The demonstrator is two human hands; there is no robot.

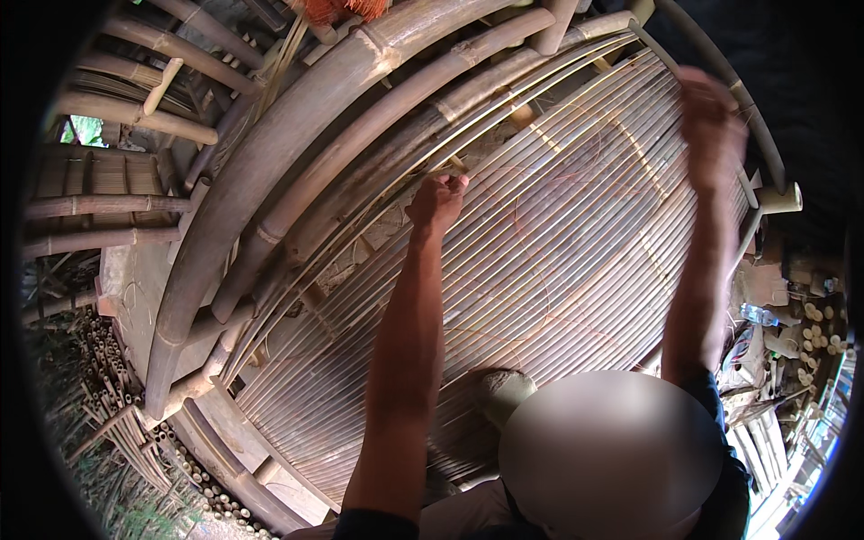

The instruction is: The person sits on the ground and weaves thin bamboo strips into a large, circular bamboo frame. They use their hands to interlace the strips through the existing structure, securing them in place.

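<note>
Thin bamboo slats [360,378] lie side by side, forming a wide platform in front of me. My left hand [438,202] is closed at the far-left edge of the slats, beside a narrow gap; what its fingers hold, if anything, is too small to make out. Far to the right, my right hand [711,117] is raised near the slats' right end, and motion smears its fingers. A thin orange-brown cord [547,301] runs in loose loops across the slats between my arms.
Thick bamboo poles [279,135] curve along the far-left side of the platform. A cut bamboo end [781,198] juts out at the right. Bamboo pieces [117,405] are piled at the lower left. A plastic bottle [759,315] lies at the right. Reddish-orange strands [346,9] hang at the top.
</note>
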